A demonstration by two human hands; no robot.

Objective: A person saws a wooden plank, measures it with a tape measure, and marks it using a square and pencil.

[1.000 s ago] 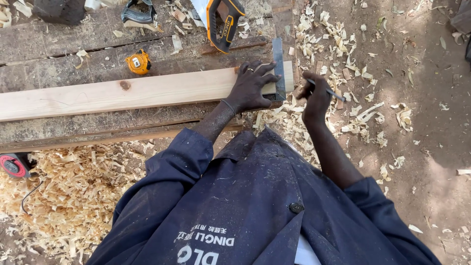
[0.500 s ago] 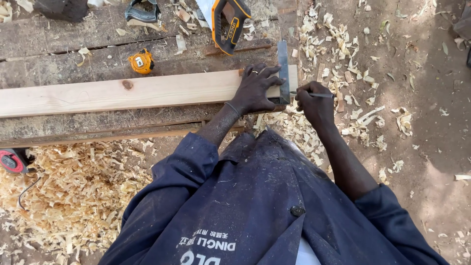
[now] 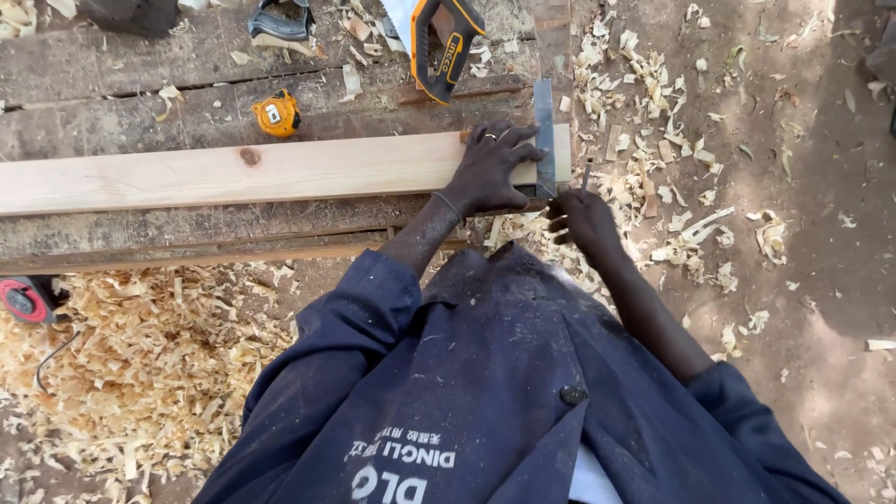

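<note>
While I watched from far away, the biggest thing I saw was the old grey workbench [image 3: 187, 56], and on it lay a long pale plank [image 3: 233, 173] with a dark knot. The plank ran from the left edge to near the bench's right end. Below the bench lay a big heap of wood shavings [image 3: 140, 373].

The left hand [image 3: 490, 168] lay flat and open on the plank, fingers spread, pressing down on a metal square [image 3: 544, 140] that crossed the plank near its end. The right hand [image 3: 583, 217] was closed around a thin pencil [image 3: 586, 175], its tip just beside the square's blade.

I thought the square could slip if the left hand eased off, and then the line would go crooked. The pencil could also wander off the blade's edge.

A saw with an orange and black handle [image 3: 448, 42] lay at the top, with a small label on the grip. A small round yellow tape measure [image 3: 277, 114] sat above the plank, with a pale square sticker on its face. A red round tool [image 3: 23, 299] peeked in at the left edge.
</note>
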